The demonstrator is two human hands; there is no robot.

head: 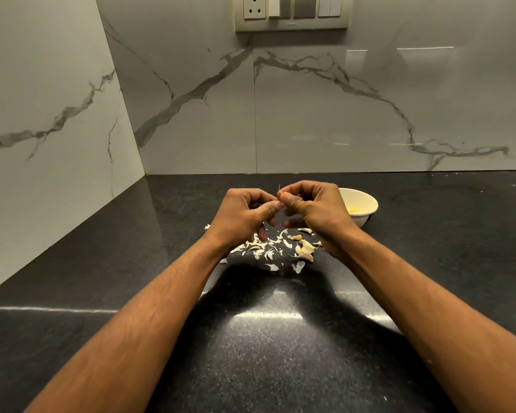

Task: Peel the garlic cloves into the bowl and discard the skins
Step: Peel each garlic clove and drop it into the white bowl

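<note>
Fingertips of both hands are brought together above the counter, a thin wisp of garlic skin pinched at the meeting point. Left hand: fingers curled inward, thumb pressed toward the right thumb. Right hand: fingers curled, thumb and forefinger pinched on something small; the clove itself is hidden by the fingers, so whether a whole clove is held cannot be told.

Directly below the hands, loose skins are scattered across the dark speckled countertop. A few unpeeled cloves are lying at the right end of that scatter, just beside the right wrist.

The white bowl is set on the counter behind and to the right of the right hand, partly covered by it. Something pale yellow is seen inside; contents cannot be resolved further.

Both forearms are extended from the bottom corners. A marble-veined backsplash is seen behind, with a switch-and-socket panel mounted at top centre.
</note>
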